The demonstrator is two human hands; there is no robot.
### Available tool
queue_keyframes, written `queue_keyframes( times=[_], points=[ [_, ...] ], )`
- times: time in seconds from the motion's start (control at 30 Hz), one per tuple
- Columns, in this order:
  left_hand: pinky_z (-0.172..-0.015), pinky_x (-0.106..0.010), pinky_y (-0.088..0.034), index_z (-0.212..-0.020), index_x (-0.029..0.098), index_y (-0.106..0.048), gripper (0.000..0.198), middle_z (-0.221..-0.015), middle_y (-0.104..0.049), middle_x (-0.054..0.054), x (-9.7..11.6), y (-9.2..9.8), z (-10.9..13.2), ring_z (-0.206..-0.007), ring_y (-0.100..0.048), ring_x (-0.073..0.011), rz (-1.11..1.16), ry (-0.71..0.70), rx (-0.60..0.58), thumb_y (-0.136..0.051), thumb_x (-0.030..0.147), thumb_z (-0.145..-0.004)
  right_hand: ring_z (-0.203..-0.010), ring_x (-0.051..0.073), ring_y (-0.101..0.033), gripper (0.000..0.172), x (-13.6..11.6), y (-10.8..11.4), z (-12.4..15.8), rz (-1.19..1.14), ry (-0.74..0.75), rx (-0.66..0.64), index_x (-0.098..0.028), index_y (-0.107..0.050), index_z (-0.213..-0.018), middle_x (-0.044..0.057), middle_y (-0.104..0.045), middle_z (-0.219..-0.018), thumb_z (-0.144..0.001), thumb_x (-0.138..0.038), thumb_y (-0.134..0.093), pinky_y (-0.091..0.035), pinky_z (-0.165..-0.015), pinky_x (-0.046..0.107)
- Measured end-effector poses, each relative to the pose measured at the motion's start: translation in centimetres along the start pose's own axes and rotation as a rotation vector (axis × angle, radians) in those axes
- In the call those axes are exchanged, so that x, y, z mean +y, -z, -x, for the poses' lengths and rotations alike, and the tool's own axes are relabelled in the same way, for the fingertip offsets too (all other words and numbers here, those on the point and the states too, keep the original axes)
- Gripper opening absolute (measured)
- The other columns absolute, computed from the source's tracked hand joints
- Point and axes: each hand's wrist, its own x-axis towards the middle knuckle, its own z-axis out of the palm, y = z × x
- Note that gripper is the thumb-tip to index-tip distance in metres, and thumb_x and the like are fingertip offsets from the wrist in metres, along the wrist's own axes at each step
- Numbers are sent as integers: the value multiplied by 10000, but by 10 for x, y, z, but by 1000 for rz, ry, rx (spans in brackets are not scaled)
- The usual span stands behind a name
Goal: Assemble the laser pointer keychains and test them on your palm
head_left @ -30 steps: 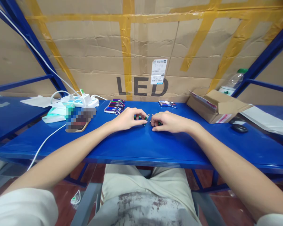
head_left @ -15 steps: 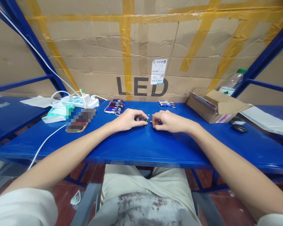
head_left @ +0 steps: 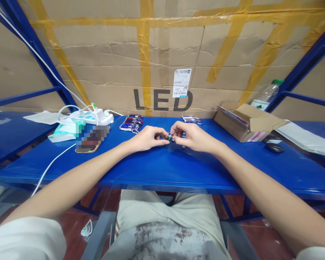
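Observation:
Between the thumb and fingers of my left hand (head_left: 147,138) is a small green tube (head_left: 168,139), like the body of a mini flashlight, with a pale upper end. My right hand (head_left: 191,136) is closed in a pinch right beside that end. A tiny silvery piece (head_left: 172,138) shows at its fingertips, too small to name surely. Under the right hand lie small metal bits (head_left: 183,146), partly hidden by the fingers. Behind my left hand, several mini flashlights (head_left: 130,124) with clips lie in a row. Beyond the right hand is a smaller group of flashlights (head_left: 191,119).
On the blue table (head_left: 151,169), a phone (head_left: 89,144), a tissue pack (head_left: 66,131) and a power strip (head_left: 90,116) lie to the left. An open cardboard box (head_left: 246,122), a black mouse (head_left: 274,148) and a plastic bottle (head_left: 271,94) are at the right.
My right hand has risen and come left to the tube's upper end, its fingers now extended into a pinch. The left hand stays in place with the green tube.

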Motion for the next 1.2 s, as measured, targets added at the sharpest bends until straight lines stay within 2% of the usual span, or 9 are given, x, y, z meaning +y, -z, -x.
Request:
queue_keyframes(
  times=[0.23, 0.53, 0.8, 1.2],
  points=[
    [-772, -294, -508, -1042, 177, -822, 321, -885, -790, -26, 1, -1, 1, -773, -654, -171, -19, -3, 3, -812, 466, -904, -803, 183, -609, 97, -3, 0, 0, 13, 31, 11, -212, -650, -1026, 33, -712, -935, -949, -268, -630, -464, -756, 296],
    [-749, -282, -487, -1006, 176, -826, 314, -837, -763, -15, 1, -1, 0, -752, -632, -162, -6, 2, 4, -820, 469, -894, -768, 174, -591, 128, 0, -6, -1, -48, -25, 25, -201, -662, -1033, 22, -696, -891, -961, -304, -639, -456, -733, 299],
    [-734, -278, -470, -1020, 172, -831, 322, -841, -757, -12, -2, -3, 0, -749, -617, -155, 22, 13, 1, -836, 467, -891, -774, 177, -587, 213, -2, -6, -2, -85, -42, 24, -207, -668, -1004, 31, -707, -901, -990, -419, -668, -453, -735, 305],
    [-735, -273, -463, -1021, 163, -831, 316, -819, -745, -7, 1, -3, 1, -737, -607, -149, 24, 11, 4, -826, 453, -896, -739, 167, -546, 229, 3, -9, -2, -147, -75, 32, -204, -680, -989, 8, -664, -847, -971, -430, -708, -421, -691, 303]
  ],
)
